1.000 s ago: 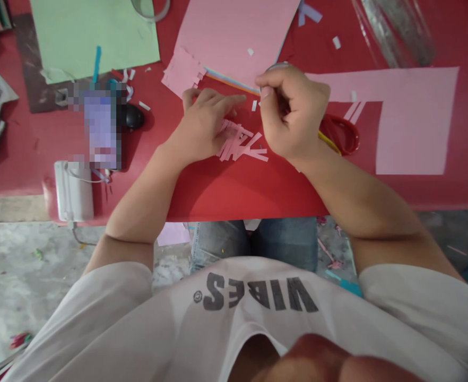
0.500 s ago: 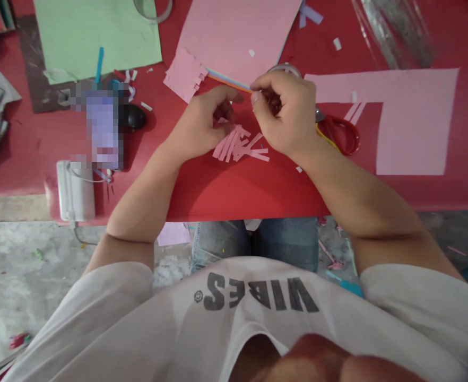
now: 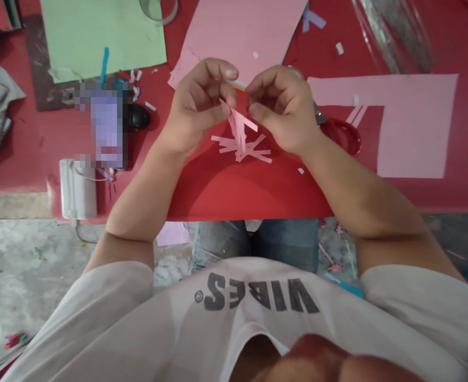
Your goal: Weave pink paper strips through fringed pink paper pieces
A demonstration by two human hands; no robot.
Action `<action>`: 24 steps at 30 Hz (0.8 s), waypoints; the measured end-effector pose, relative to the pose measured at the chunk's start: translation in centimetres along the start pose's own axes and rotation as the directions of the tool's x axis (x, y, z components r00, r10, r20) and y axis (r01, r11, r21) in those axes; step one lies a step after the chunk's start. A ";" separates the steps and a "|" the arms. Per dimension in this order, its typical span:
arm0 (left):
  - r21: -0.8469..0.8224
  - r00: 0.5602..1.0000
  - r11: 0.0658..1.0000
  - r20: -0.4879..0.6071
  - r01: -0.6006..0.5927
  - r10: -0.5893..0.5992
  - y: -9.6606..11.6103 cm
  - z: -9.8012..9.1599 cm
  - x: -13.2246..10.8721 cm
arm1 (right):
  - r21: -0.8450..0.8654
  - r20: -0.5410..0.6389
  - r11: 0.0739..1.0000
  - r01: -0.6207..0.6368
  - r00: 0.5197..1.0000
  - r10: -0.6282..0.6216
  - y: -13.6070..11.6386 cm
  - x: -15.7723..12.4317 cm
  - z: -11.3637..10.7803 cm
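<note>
Pink paper strips (image 3: 240,127) hang from the pinched grip of the left hand (image 3: 196,111), over loose strips (image 3: 260,153) on the red bench (image 3: 250,199). Just right, the right hand (image 3: 287,109) curls; whether its grip holds anything cannot be told. It partly hides scissors (image 3: 347,135). Far: pink sheets (image 3: 244,37). Left: black mouse (image 3: 139,116).

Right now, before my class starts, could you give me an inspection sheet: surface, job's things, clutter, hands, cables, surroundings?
Surface: red table, strewn with paper.
Job's things: pink strips, some in hand, others loosely piled below.
Clutter: scissors, partly covered; white scrap; green sheet; pink sheet.
Hands: left hand pinches strips; right hand close beside, grip unclear.
Cables: white cable by white block; grey cable over table edge.
Surroundings: floor, coloured bits on it.
</note>
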State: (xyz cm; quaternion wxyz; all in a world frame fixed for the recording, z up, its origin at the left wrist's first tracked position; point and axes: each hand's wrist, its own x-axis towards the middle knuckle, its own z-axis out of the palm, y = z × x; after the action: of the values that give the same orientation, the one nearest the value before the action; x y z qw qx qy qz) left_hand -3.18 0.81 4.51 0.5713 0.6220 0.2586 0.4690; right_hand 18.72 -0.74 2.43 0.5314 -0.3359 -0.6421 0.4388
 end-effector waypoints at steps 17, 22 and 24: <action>-0.011 0.956 0.968 0.160 0.249 -0.244 0.3 2.1 -1.6 | -0.562 0.183 0.764 0.317 0.948 -0.259 -4.1 -1.4 0.0; 0.029 0.989 0.989 0.015 0.146 -0.146 1.2 2.1 -1.3 | -0.496 0.055 0.852 0.168 0.985 -0.162 -3.8 -1.0 -0.3; 0.116 0.994 0.987 -0.011 0.107 -0.106 1.0 2.3 -1.4 | -0.444 0.040 0.883 0.153 0.988 -0.151 -3.4 -0.8 -0.4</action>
State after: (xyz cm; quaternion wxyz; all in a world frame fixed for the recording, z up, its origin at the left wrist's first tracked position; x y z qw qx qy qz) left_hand -1.97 -1.65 5.33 0.5576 0.6385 0.3199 0.4233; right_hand 19.42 -2.70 5.30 0.4716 -0.3964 -0.7508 0.2381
